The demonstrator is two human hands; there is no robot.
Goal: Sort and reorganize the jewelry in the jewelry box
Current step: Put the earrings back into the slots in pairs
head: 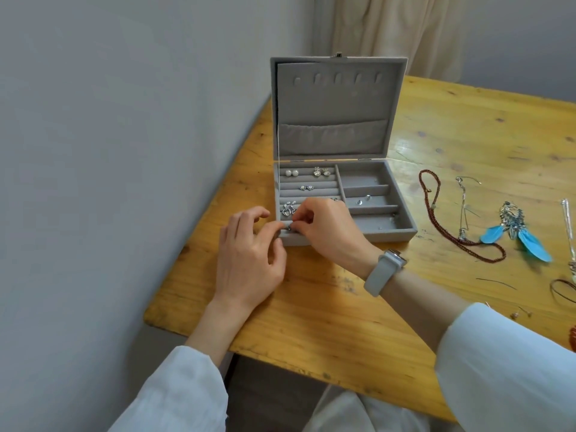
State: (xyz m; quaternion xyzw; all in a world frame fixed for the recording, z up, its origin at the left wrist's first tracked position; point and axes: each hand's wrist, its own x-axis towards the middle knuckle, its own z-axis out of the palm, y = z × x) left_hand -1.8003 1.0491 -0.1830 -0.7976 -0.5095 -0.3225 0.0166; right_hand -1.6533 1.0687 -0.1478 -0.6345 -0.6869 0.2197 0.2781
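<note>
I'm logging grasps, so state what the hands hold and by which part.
Both hands, the left hand and the right hand, pinch one small silver piece between their fingertips at the front-left edge of the jewelry box. It is too small to tell which part.

The grey velvet jewelry box (pixel 378 233) stands open on the wooden table, lid upright; pearl studs (pixel 292 173), heart earrings (pixel 321 172) and silver pieces (pixel 288 209) sit in its left ring rows.
</note>
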